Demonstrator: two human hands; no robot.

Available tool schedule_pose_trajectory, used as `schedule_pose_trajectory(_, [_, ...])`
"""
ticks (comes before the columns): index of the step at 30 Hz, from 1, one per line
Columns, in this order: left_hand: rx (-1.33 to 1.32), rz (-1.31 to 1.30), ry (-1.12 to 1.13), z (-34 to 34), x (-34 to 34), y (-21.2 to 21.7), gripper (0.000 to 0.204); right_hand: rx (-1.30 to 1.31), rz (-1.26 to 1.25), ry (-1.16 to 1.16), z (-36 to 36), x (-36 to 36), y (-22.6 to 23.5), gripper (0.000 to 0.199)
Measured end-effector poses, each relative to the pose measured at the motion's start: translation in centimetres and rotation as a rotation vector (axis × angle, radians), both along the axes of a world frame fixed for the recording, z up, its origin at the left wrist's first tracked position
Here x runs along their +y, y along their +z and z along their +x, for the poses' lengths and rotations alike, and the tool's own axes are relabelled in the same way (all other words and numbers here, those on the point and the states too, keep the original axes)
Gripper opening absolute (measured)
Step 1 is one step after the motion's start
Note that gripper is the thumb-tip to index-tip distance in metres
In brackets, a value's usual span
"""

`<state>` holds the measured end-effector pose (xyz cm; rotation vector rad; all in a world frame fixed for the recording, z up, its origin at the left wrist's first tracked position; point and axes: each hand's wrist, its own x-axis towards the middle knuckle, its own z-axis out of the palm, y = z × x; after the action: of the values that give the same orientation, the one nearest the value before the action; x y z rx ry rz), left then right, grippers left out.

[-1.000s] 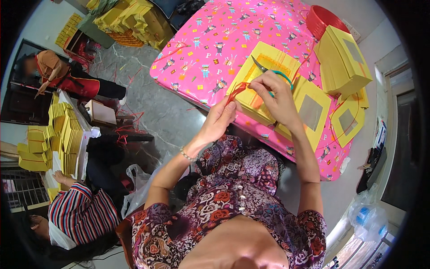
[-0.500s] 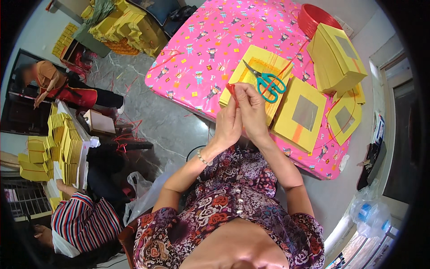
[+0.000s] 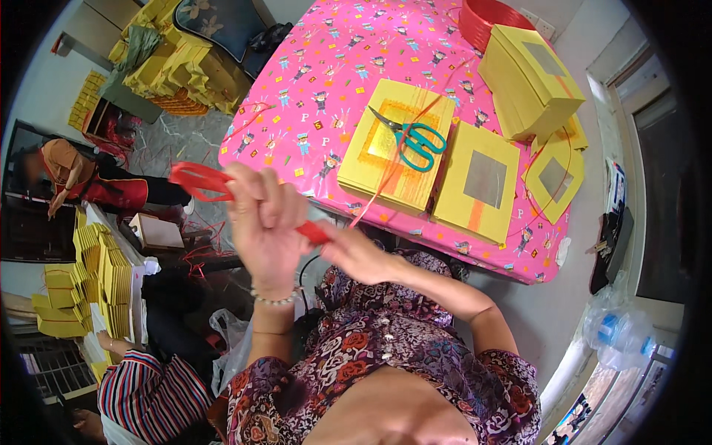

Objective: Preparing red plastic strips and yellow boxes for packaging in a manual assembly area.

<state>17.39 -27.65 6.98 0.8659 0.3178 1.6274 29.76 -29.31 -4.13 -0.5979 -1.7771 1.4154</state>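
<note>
My left hand (image 3: 267, 219), a beaded bracelet at its wrist, is raised in front of the table with fingers closed on a red ribbon (image 3: 185, 174). A loop of it sticks out past the fingers. Close beside it, my right hand (image 3: 362, 256) pinches another red stretch of ribbon between the two hands. From there a thin strand runs up over a stack of yellow cards (image 3: 354, 159) with a gold-patterned panel. Scissors (image 3: 399, 127) with teal handles lie on that stack, blades slightly apart.
On the pink printed tablecloth (image 3: 319, 96) stand a second yellow stack (image 3: 454, 178) with a grey window, a taller yellow pile (image 3: 534, 93) and a red ribbon coil (image 3: 478, 26). At left, two people work near folded yellow pieces (image 3: 115, 282). A plastic bottle (image 3: 615, 330) is at lower right.
Both hands have moved left, off the stack's front, and drawn apart a little. The left hand has risen, and a red ribbon loop now extends beyond it. The view has shifted slightly.
</note>
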Motion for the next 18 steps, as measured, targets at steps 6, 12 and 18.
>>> schedule_pose_trajectory(6, [0.168, 0.152, 0.366, -9.0, 1.7, 1.2, 0.025, -0.100, -0.169, 0.426, 2.5, -0.8, -1.8, 0.036])
schedule_pose_trajectory(12, [0.383, -0.048, 0.897, -19.6, 2.8, -3.5, 0.025, -0.492, -0.339, 0.453, 11.0, 3.1, -1.2, 0.033])
schedule_pose_trajectory(18, [2.032, -0.202, 0.929, -19.6, 1.5, -10.3, 0.036, -0.446, -0.103, 0.256, 10.2, 4.5, -0.4, 0.035])
